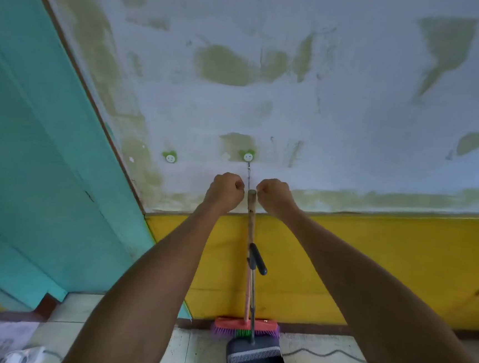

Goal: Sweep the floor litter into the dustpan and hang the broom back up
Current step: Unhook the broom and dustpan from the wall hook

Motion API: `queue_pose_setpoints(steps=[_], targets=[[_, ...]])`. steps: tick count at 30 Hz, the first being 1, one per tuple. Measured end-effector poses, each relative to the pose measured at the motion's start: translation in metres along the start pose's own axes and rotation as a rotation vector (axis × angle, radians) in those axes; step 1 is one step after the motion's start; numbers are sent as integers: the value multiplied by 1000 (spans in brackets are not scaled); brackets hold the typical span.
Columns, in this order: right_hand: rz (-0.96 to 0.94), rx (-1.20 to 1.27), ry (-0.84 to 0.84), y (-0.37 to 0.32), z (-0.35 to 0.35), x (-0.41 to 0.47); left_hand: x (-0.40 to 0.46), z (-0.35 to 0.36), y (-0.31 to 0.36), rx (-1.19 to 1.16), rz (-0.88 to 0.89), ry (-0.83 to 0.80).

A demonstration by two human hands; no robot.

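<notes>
The broom (250, 228) hangs straight down against the wall, its thin string looped over a green-and-white smiley hook (248, 156). Its red head with purple bristles (246, 326) sits just above the floor. A dark dustpan (257, 359) with a long handle (257, 259) stands upright in front of the broom head. My left hand (226, 191) and my right hand (274, 194) are raised on either side of the stick's top, fingers curled close to the string; whether they pinch it is unclear.
A second smiley hook (170, 157) sits to the left on the peeling white wall. Below runs a yellow wall band, with a teal door (31, 163) at left. Papers and a white object (7, 343) lie on the tiled floor at lower left; a cable (321, 353) trails right.
</notes>
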State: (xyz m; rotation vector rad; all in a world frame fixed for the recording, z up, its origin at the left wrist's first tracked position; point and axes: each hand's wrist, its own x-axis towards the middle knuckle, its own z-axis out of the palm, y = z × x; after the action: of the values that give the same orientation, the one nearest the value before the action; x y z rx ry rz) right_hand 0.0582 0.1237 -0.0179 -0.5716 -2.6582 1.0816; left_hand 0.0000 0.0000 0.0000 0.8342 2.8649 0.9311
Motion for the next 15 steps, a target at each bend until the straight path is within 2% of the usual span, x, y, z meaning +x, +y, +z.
queue_pose_setpoints(steps=[7,10,15], targets=[[38,53,40,7,7,37,32,22,-3,9,-88,22],[37,70,13,7,13,44,38,27,-6,-19,-47,34],[30,95,-46,9,22,48,40,31,-9,69,14,57]])
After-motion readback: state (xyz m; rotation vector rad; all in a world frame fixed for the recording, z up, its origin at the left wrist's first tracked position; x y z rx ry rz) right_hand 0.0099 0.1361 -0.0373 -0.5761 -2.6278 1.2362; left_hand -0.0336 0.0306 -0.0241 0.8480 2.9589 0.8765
